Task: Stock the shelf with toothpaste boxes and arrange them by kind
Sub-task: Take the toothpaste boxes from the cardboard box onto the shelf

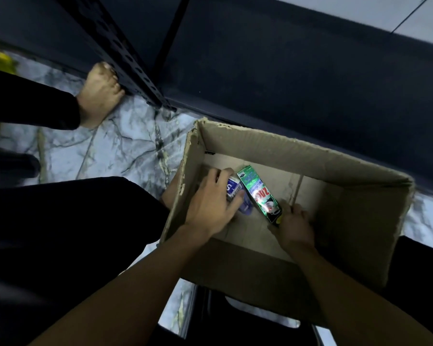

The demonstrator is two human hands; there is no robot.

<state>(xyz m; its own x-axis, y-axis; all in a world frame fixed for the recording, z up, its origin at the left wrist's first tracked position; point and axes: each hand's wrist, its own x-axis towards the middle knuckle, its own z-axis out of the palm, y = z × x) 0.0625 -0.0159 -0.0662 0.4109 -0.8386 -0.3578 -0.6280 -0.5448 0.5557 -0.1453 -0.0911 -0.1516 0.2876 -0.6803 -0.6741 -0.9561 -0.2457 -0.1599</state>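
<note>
Hands at work inside an open cardboard carton that stands on a marble-patterned floor, just beside the dark shelf with its perforated upright. Left hand: fingers curled over a blue-and-white toothpaste box, thumb laid along its near face, so the box is held from above near the carton's left wall. Right hand: closed on the near end of a green toothpaste box, which rises tilted from the carton floor with its far end uppermost; glare on its glossy face hides part of the print. The two boxes lie just beside each other, perhaps touching; the view does not settle it. A bluish shape under the left fingers may be a third pack, too blurred to name. A bare foot rests by the shelf post.

Handling, as a judgement: such boxes are light thin-card sleeves around a tube, stiff along the length but easily dented on the broad faces and at the tucked end flaps. The printed card looks slick. A hold across the two narrow long edges near mid-length should carry each safely; pinching one end, as the right hand does, lets the box swing. Green and blue appear to be separate kinds, one per hand.
</note>
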